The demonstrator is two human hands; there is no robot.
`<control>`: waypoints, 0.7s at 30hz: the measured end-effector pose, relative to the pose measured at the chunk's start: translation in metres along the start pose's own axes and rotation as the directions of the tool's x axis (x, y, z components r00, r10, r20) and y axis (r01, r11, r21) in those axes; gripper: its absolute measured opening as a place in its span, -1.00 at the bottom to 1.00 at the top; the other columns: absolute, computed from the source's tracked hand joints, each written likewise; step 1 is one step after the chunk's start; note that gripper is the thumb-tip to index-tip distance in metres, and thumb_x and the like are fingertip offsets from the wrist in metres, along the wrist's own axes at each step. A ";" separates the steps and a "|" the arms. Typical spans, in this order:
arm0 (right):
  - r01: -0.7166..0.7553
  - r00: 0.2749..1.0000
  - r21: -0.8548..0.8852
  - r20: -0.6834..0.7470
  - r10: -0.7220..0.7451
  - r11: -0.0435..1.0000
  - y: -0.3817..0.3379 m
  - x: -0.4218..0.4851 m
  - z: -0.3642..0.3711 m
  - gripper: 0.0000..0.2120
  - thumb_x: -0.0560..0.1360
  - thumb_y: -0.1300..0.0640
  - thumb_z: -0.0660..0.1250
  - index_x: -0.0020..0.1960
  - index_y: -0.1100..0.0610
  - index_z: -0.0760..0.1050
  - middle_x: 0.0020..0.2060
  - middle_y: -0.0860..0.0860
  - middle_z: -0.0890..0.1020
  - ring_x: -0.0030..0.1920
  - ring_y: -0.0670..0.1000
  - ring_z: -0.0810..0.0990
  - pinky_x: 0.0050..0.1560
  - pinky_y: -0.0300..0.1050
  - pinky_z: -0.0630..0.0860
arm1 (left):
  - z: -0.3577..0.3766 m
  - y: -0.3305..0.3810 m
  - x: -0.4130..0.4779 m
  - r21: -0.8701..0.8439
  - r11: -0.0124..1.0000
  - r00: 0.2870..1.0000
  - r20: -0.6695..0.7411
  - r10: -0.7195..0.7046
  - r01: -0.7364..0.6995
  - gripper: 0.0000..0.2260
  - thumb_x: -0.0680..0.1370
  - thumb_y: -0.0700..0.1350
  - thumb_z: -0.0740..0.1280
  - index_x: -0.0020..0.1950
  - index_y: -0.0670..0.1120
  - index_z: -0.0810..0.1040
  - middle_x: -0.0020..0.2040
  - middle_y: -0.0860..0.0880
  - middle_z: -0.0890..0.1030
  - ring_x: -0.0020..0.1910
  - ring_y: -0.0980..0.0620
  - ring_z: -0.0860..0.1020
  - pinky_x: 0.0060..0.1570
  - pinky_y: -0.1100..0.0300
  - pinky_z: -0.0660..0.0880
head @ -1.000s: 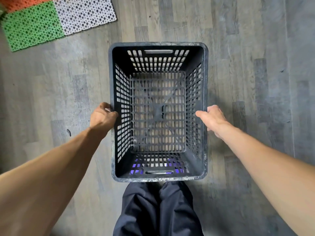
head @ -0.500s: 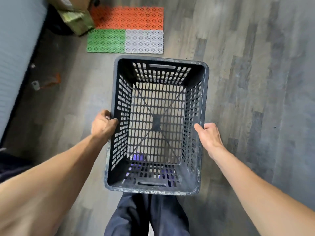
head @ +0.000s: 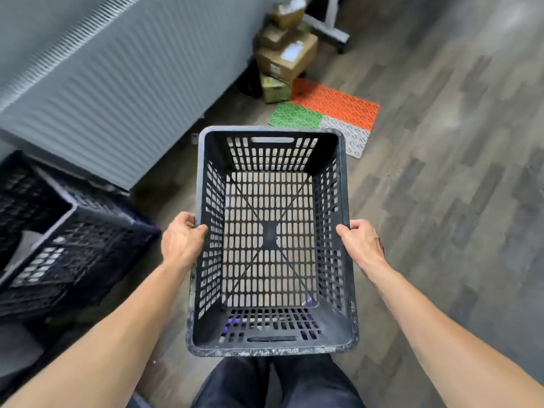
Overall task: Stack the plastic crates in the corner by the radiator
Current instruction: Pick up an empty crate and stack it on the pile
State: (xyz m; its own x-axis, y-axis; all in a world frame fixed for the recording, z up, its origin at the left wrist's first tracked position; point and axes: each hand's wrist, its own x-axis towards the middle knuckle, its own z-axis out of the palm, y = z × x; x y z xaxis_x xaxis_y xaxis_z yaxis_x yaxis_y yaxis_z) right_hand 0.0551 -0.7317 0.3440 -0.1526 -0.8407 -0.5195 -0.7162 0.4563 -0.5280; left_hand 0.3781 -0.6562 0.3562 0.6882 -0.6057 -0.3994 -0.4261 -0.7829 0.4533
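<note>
Item: black slatted crate point(head: 269, 235), held above the grey plank floor point(head: 441, 201), centre of view.
Left hand point(head: 182, 240): clasps the crate's long rim at 9 o'clock, thumb hooked over the edge.
Right hand point(head: 360, 242): clasps the opposite rim at 3 o'clock, likewise.
Second dark crate point(head: 59, 240): 9 o'clock, just below the ribbed radiator point(head: 117, 92) at 10.
Cardboard boxes point(head: 285, 54), coloured mat point(head: 332, 110): 12 to 1 o'clock.

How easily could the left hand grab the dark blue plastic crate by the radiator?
Probably not yet: the left hand grips the black slotted plastic crate. Once free, the dark blue plastic crate looks near.
</note>
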 end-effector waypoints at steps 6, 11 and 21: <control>0.153 0.988 -0.103 0.045 -0.149 0.983 -0.105 -0.048 0.022 -0.78 0.46 -0.02 0.26 -0.30 0.05 0.34 -0.42 -0.07 0.43 -0.35 0.03 0.41 -0.19 -0.03 0.39 | -0.107 -0.056 -0.005 -0.090 0.993 0.990 -0.107 -0.090 0.080 -0.88 0.47 -0.03 0.38 -0.02 0.01 0.57 -0.11 0.04 0.62 -0.14 0.00 0.52 -0.19 0.12 0.34; 0.314 0.949 -0.156 0.069 -0.307 0.937 -0.196 -0.098 0.050 -0.75 0.45 0.04 0.24 -0.35 0.12 0.35 -0.48 0.01 0.43 -0.34 0.14 0.46 -0.20 0.00 0.44 | -0.192 -0.107 -0.006 -0.156 0.978 0.968 -0.187 -0.167 0.138 -0.88 0.48 -0.01 0.37 -0.04 -0.01 0.55 -0.14 -0.01 0.61 -0.14 -0.06 0.50 -0.18 0.11 0.35; 0.535 0.840 -0.154 0.201 -0.504 0.830 -0.324 -0.160 0.128 -0.77 0.45 0.01 0.27 -0.32 0.10 0.49 -0.37 -0.05 0.55 -0.18 0.11 0.55 -0.11 -0.06 0.44 | -0.309 -0.196 -0.013 -0.290 0.929 0.886 -0.332 -0.324 0.231 -0.83 0.50 0.01 0.35 -0.15 -0.09 0.54 -0.26 -0.05 0.60 -0.24 -0.09 0.56 -0.35 0.11 0.35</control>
State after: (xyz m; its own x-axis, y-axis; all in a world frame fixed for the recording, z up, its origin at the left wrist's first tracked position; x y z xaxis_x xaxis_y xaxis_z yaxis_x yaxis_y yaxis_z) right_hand 0.3989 -0.7078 0.5123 0.3696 -0.8777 -0.3050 -0.7814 -0.1160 -0.6131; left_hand 0.6339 -0.4513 0.5184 0.9426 -0.2363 -0.2359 -0.0669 -0.8259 0.5599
